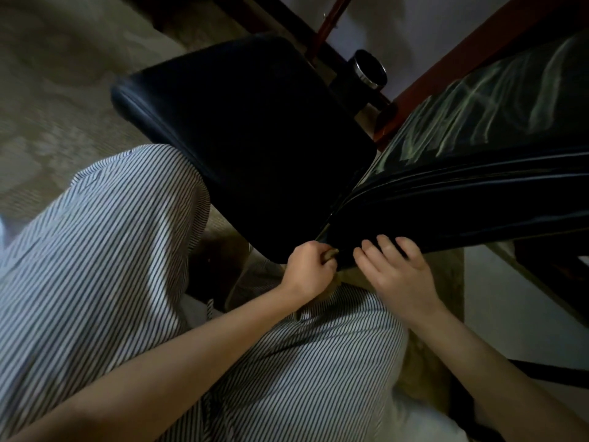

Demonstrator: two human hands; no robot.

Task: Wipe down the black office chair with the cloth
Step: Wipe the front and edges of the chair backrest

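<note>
Two hands, lower centre: my left hand [307, 269] clenches the barely visible cloth [330, 255] at the backrest [446, 202] edge of the black office chair [248, 138]; my right hand [398, 275] rests flat on it, bracing. Next, I judge: wipe along that edge.

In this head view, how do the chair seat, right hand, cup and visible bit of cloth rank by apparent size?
1. Seat
2. Right hand
3. Cup, though it sits farther away, so that order is unsure
4. Cloth, mostly hidden in the left hand
</note>
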